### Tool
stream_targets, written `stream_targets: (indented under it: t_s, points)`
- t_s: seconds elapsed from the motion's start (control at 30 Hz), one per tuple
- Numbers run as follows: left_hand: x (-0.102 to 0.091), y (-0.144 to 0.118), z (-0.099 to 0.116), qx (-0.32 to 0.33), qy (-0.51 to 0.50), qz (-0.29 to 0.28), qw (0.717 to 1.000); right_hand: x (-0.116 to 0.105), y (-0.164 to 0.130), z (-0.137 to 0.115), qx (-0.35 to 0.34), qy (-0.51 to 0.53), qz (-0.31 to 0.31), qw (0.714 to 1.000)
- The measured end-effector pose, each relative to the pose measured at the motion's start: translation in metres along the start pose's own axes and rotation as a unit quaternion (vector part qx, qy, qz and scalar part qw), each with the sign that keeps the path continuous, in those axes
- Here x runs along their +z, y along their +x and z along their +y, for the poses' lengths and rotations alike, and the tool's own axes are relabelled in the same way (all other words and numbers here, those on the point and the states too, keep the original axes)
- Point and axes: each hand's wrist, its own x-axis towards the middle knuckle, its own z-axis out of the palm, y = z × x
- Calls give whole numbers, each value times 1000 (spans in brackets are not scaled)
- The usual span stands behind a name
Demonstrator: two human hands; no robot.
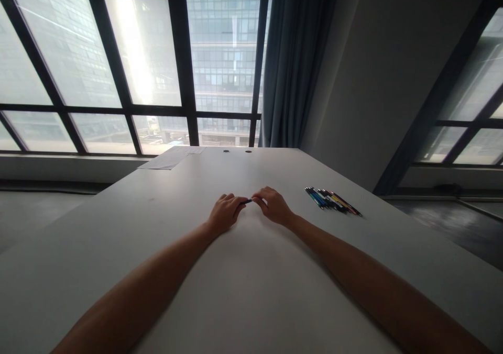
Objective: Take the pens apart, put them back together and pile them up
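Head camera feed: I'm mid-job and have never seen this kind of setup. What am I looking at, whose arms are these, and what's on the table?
There is no machine here. The single picture comes from a camera worn on a person's head, looking forward and down, so both bare arms reaching in from below are that person's own. The left hand and right hand meet over a white table and pinch a small dark pen between them. To the right lies a bundle of coloured pens. Far off are sheets of paper, windows and a curtain.
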Motion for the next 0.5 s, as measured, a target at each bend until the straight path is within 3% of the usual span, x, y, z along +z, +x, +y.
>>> stream_targets:
  t_s: [0.3, 0.5]
  points:
    - [1, 1, 1, 9, 10, 4, 1000, -8, 0, 4, -3, 18, -39, 999]
    - [2, 0, 0, 17, 8, 0, 1000, -10, 2, 6, -31, -37, -64, 997]
